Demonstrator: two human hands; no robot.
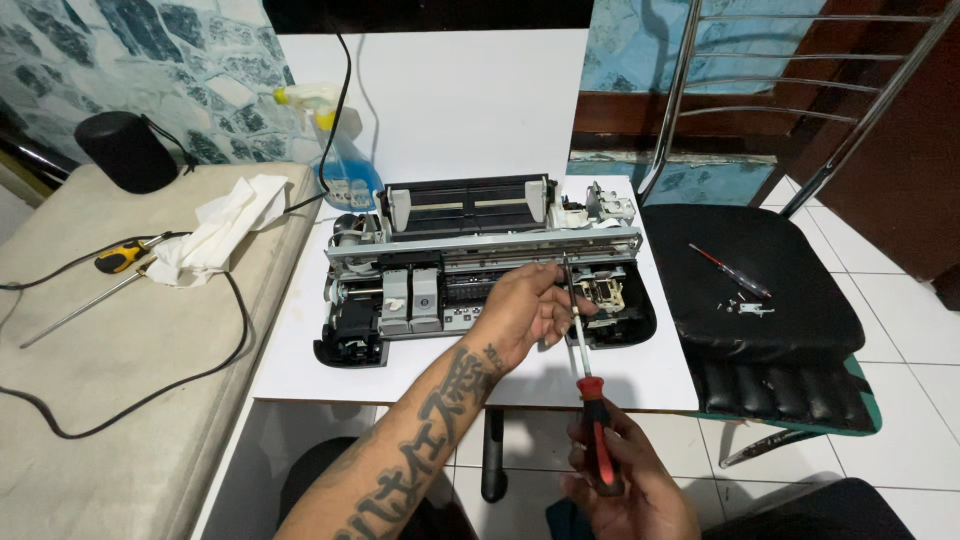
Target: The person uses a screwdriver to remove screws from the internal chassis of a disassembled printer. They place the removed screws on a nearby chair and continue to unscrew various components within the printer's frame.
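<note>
Nearest us, our right hand (pixel 625 485) grips the red-and-black handle of a screwdriver (pixel 583 345). Beyond, our left hand (pixel 530 310) pinches its shaft over the opened printer (pixel 480 265) on the white table (pixel 300 340). Right of the printer: black chair (pixel 750 290) holding a small screwdriver (pixel 730 272). Left: cloth (pixel 220 230). Behind: blue spray bottle (pixel 345 160).

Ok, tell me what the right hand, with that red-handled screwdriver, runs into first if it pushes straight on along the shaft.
Probably the opened printer: the right hand aims the screwdriver at its right-side mechanism, beside the left hand steadying the shaft. Depth is unclear.
</note>
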